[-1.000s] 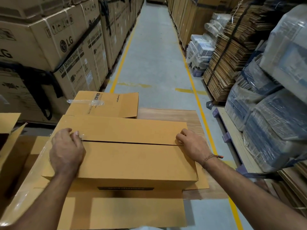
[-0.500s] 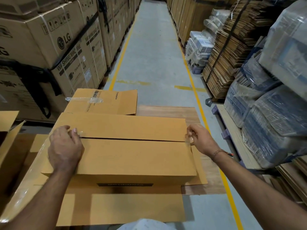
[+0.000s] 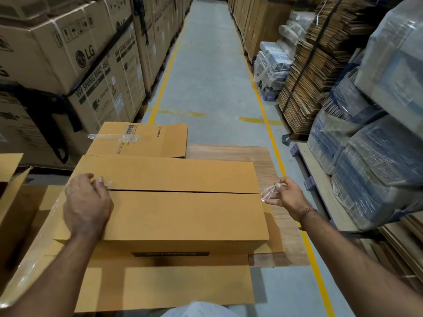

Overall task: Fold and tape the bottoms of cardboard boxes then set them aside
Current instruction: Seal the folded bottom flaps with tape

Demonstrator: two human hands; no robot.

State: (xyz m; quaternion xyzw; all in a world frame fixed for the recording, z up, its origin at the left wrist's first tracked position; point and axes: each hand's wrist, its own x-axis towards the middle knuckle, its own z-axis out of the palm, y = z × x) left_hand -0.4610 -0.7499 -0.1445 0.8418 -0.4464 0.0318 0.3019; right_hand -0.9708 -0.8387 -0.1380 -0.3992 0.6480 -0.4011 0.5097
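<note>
Right hand (image 3: pixel 288 197) pulled off box (image 3: pixel 183 216) edge — grip pinching one tape (image 3: pixel 267 193) strip; left hand (image 3: pixel 88 203) flat, pressing.

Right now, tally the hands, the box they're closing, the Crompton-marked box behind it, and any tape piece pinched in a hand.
Hands: 2, left hand and right hand
Box being closed: 1
Crompton box: 1
Tape piece pinched by the right hand: 1
Total: 5

Head-worn camera, looking forward and down, close over cardboard box (image 3: pixel 178 202)
</note>
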